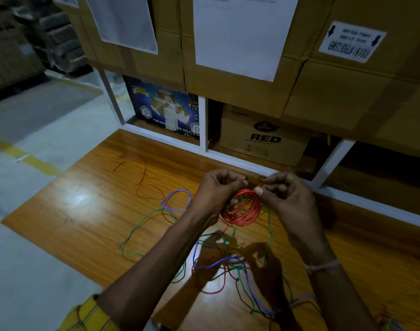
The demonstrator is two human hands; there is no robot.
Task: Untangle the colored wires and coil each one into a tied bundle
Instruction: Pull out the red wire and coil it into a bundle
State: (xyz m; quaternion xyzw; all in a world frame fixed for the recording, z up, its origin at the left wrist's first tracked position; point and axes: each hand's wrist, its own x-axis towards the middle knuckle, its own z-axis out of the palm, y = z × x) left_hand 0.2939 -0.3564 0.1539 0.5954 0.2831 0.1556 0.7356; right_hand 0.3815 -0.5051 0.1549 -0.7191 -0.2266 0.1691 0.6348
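Both hands, left [218, 187] and right [284, 191], pinch a red coil [243, 209] above tangled wires [228, 261] on the table [84, 211].

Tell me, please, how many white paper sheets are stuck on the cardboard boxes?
3: one upper left, one large in the centre, one printed label at right. A fourth may sit cut off at the top-left edge.

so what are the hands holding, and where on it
Both hands, left and right, hold the red coil by its top edge, fingers pinching either side; the rest hangs below.
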